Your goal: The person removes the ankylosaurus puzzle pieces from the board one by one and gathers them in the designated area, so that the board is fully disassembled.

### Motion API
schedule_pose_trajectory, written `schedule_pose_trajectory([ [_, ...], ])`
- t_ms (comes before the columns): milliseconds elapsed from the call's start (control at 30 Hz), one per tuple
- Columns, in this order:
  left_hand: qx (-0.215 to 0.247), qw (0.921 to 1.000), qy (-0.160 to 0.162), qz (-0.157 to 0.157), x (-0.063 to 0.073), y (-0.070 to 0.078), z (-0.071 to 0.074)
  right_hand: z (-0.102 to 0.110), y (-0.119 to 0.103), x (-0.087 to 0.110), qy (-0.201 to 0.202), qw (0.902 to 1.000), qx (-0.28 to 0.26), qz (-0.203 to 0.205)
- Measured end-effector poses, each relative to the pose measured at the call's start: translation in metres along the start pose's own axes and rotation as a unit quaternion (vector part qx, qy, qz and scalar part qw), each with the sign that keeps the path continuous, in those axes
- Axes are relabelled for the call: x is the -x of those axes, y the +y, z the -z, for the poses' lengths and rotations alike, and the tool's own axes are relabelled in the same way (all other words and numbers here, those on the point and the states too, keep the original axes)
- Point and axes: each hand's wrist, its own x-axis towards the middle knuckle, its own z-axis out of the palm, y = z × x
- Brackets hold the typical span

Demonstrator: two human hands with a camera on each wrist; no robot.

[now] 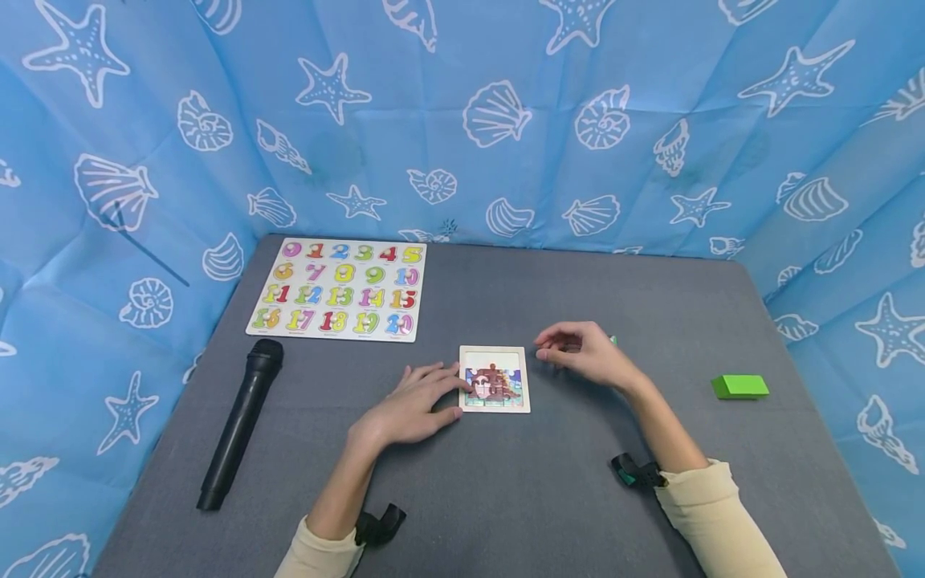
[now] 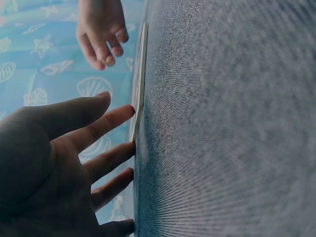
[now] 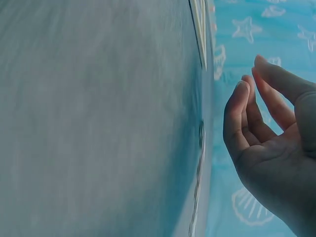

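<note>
A small square jigsaw puzzle in a pale wooden frame (image 1: 495, 350) lies flat in the middle of the table, its upper strip bare and its lower part filled with a brown and blue picture. My left hand (image 1: 415, 405) rests at its left side with fingers spread, the index fingertip on the picture. In the left wrist view, the fingertips touch the table and the frame's edge (image 2: 139, 94). To the right of the puzzle my right hand (image 1: 588, 353) hovers above the table, fingers loosely bent, nothing visible in them. Thin flat pieces (image 3: 197, 187) lie below it, mostly hidden in the head view.
A white number board (image 1: 336, 289) lies at the back left. Nearer on the left is a black microphone (image 1: 241, 425). A green block (image 1: 740, 387) sits on the right. A blue shell-patterned curtain (image 1: 462, 177) surrounds the grey table (image 1: 520, 498).
</note>
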Motion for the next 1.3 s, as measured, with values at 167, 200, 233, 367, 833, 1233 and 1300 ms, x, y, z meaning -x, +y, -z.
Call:
schedule_pose_trajectory([
  [167,-0.013,0.9998,-0.011,0.011,0.002,0.010,0.006,-0.016,-0.010,-0.008,-0.014,0.9999,-0.007,0.002],
  [200,-0.016,0.9997,-0.013,0.015,0.002,0.010,0.006,-0.019,-0.012,-0.010,-0.017,0.9998,-0.010,0.005],
  [233,-0.016,0.9996,-0.013,0.017,0.002,0.011,0.006,-0.022,-0.014,-0.012,-0.020,0.9997,-0.011,0.008],
  [367,-0.018,0.9994,-0.014,0.025,0.001,0.011,0.004,-0.035,-0.023,-0.020,-0.044,0.9988,-0.017,0.010],
  [833,-0.008,0.9998,-0.017,0.005,0.002,-0.005,-0.010,-0.070,-0.041,-0.047,-0.125,0.9919,0.018,0.006],
  [1233,-0.047,0.9980,-0.035,0.024,0.019,0.029,-0.010,-0.078,-0.045,-0.058,-0.124,0.9901,0.052,-0.040],
  [1300,-0.054,0.9973,-0.038,0.033,0.019,0.034,-0.009,-0.079,-0.047,-0.058,-0.122,0.9898,0.059,-0.045],
])
